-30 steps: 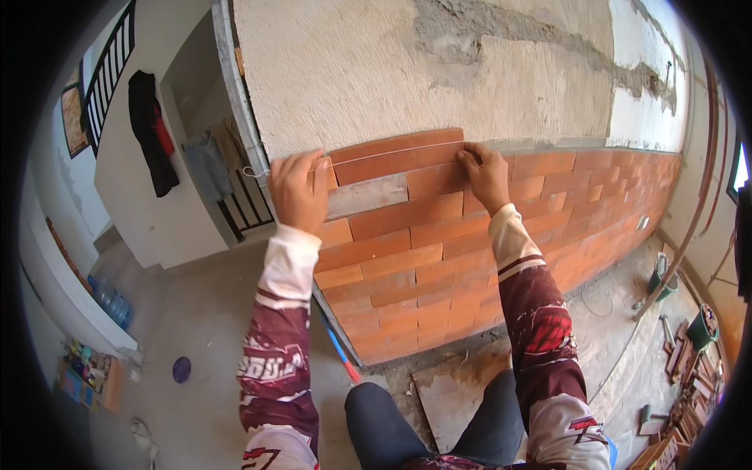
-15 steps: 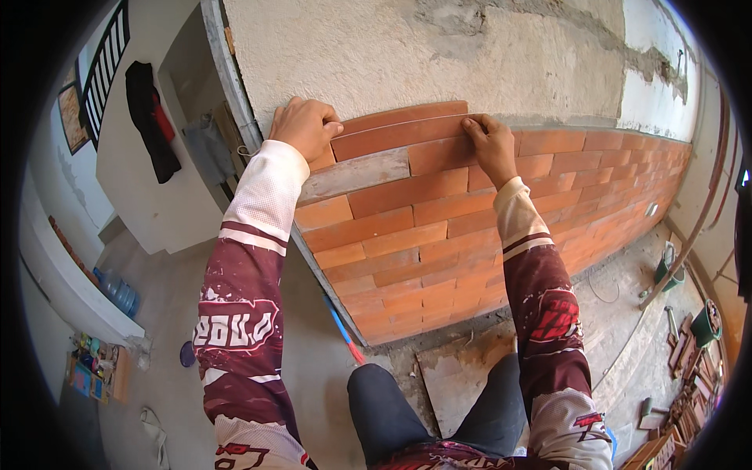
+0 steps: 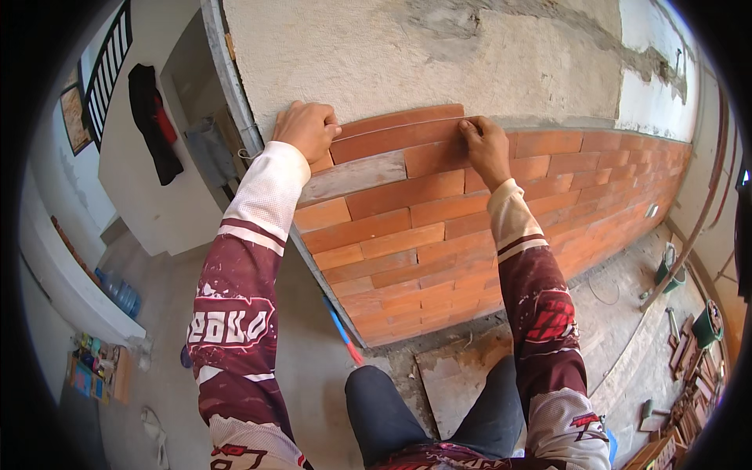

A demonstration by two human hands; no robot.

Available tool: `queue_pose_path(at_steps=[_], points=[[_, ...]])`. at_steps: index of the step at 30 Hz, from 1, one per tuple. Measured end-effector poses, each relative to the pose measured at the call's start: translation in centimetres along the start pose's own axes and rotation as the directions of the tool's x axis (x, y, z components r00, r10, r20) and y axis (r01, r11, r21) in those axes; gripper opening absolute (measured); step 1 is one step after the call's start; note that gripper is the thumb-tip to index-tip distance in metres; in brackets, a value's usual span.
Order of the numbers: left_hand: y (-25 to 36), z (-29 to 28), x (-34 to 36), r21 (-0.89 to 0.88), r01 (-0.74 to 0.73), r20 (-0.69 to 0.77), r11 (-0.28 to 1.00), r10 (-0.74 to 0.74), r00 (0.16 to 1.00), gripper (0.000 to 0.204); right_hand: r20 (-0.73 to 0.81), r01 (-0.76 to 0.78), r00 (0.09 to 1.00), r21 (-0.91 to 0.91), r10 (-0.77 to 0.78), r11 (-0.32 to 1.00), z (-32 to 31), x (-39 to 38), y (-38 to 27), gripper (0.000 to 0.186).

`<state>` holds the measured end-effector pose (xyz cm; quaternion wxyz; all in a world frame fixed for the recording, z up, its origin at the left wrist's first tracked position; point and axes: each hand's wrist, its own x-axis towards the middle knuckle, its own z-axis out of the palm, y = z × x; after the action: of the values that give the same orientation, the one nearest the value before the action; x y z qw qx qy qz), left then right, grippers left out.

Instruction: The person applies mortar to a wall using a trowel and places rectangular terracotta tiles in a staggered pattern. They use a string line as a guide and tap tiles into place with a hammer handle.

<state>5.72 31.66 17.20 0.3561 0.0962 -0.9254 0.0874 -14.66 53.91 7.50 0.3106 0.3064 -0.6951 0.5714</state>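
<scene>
An orange brick tile (image 3: 399, 139) tops the left part of the brick-clad wall, against rough plaster. A thin pale string (image 3: 398, 124) runs across the tile between my hands. My left hand (image 3: 304, 129) is closed at the tile's left end, its curled fingertips by the string. At the tile's right end, my right hand (image 3: 487, 147) pinches the string between thumb and fingers. The wrist ends of both sleeves are pale. Below the tile lies a whitish, mortar-smeared brick tile (image 3: 356, 176).
A metal edge strip (image 3: 329, 294) borders the wall's left end. On the floor nearby lies a blue and red tool (image 3: 342, 333). Loose brick pieces (image 3: 689, 415) and green buckets (image 3: 709, 325) stand at the right. A water jug (image 3: 119, 294) is at the left.
Both hands stay at the tile's ends, with the string between them. My right hand has shifted very slightly left; the view has moved a little.
</scene>
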Motion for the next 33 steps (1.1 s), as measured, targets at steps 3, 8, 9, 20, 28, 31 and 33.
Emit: queue_pose_path(at_steps=[3,8,9,20,28,31,33], points=[[-0.7,-0.2,0.1,-0.016,-0.018,0.036,1.0,0.018,0.999,0.016,-0.001,-0.012,1.0,0.03,0.013,0.999,0.2,-0.4,-0.5,0.025],[-0.1,-0.8,0.5,-0.019,-0.02,0.142,1.0,0.023,0.99,0.016,-0.02,-0.015,1.0,0.058,0.016,0.998,0.0,-0.4,-0.3,0.025],[0.2,-0.7,0.6,0.014,-0.014,0.149,1.0,0.012,0.989,0.015,-0.022,-0.007,1.0,0.052,0.009,0.999,0.1,-0.4,-0.2,0.026],[0.0,-0.7,1.3,-0.003,0.011,0.211,1.0,-0.01,0.977,0.014,-0.009,-0.047,0.999,0.04,0.048,0.998,0.2,-0.4,-0.5,0.025],[-0.6,-0.4,1.7,-0.037,-0.015,0.212,0.999,0.023,0.977,0.014,-0.007,0.001,1.0,0.046,-0.001,0.999,0.1,-0.3,0.1,0.026],[-0.5,-0.6,1.9,-0.039,-0.013,0.214,0.999,0.021,0.977,0.014,-0.007,0.013,1.0,0.061,-0.012,0.998,-0.1,-0.2,0.0,0.026],[-0.8,-0.4,1.9,-0.047,-0.009,0.223,0.999,0.02,0.975,0.014,-0.013,0.017,1.0,0.07,-0.016,0.997,0.1,-0.5,-0.1,0.026]])
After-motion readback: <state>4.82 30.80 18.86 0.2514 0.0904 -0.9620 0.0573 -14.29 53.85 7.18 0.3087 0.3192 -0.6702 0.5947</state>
